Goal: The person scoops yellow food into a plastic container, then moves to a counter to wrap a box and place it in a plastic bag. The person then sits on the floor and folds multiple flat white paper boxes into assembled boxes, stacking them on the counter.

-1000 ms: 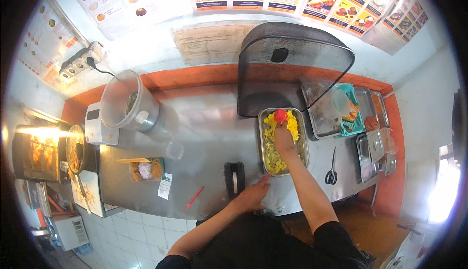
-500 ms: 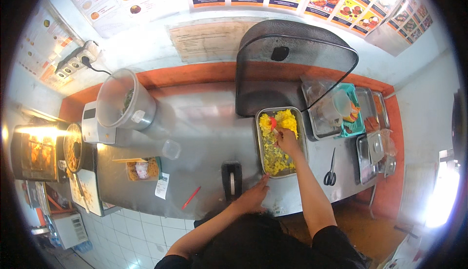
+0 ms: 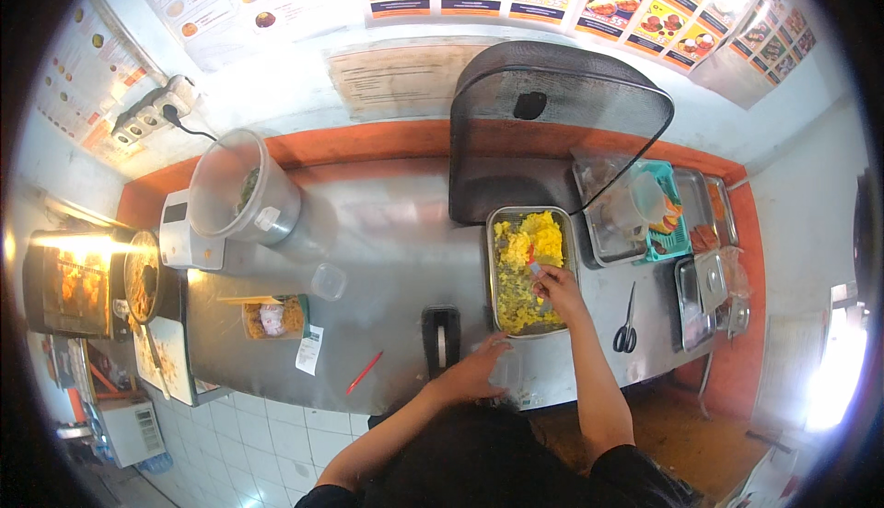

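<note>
A rectangular metal tray [image 3: 492,301] holds yellow rice [image 3: 541,232], heaped at its far end and thinner toward the near end. Over the tray, my right hand [image 3: 560,291] is closed round a small utensil [image 3: 533,267] with a red part and a pale part; its exact kind is hard to make out. My left hand [image 3: 470,377] curls at the tray's near left corner, its fingers against a see-through plastic container [image 3: 505,372], partly hidden by the hand. A black mesh food cover [image 3: 562,93] stands tilted up behind the tray.
Black scissors [image 3: 625,324] lie right of the tray, near metal trays and a teal basket [image 3: 677,232]. Leftward are a black holder [image 3: 442,338], a red pen [image 3: 365,373], a receipt [image 3: 309,350], a food box [image 3: 276,317], a small clear cup [image 3: 329,281] and a large tub [image 3: 244,186].
My right hand has drawn nearer me over the rice, the utensil's red part showing less. My left hand has left the tray's corner and now curls at a clear plastic container.
</note>
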The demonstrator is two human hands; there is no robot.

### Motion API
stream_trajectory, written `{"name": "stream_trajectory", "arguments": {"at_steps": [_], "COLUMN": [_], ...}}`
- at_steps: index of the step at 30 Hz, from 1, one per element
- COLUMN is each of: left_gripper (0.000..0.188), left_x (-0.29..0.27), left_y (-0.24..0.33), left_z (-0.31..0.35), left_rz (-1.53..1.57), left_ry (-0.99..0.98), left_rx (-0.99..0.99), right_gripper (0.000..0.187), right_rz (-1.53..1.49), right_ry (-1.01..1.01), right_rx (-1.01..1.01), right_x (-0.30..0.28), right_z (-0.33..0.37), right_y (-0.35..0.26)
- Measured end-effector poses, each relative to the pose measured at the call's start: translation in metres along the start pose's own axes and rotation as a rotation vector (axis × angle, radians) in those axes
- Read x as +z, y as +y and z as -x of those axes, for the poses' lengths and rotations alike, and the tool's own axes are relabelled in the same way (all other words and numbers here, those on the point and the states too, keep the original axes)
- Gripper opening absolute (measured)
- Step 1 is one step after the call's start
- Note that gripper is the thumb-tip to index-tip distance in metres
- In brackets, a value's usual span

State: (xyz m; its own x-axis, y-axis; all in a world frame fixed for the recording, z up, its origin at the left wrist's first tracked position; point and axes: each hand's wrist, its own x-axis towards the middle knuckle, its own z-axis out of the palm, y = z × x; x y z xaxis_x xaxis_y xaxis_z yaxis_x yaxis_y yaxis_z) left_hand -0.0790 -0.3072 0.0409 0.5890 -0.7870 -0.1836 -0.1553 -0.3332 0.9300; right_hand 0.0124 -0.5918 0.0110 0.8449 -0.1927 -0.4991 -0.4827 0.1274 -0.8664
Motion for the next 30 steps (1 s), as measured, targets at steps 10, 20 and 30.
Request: {"name": "stream_trajectory", "arguments": {"at_steps": [10,20,30], "left_gripper": [0.132,0.141,0.116], "left_x": [-0.088,-0.097,-0.092], "left_y": [0.018,0.08,0.077], "left_z": [-0.092,-0.142,-0.131], "left_rz": [-0.231,-0.018,0.22], "left_ry": [0.523,0.497,0.475], "left_rx": [0.072,0.094,0.086], "right_gripper": [0.023,0.04,0.029], "right_rz": [0.147,0.934,0.706], "right_ry": [-0.046,0.227,0.435], "right_rx": [-0.137,-0.825,-0.902], "right_x": [-0.038,0.02,0.025], "right_z": [0.084,0.133,0.137], "right_y": [-0.08,-0.079,-0.067]}}
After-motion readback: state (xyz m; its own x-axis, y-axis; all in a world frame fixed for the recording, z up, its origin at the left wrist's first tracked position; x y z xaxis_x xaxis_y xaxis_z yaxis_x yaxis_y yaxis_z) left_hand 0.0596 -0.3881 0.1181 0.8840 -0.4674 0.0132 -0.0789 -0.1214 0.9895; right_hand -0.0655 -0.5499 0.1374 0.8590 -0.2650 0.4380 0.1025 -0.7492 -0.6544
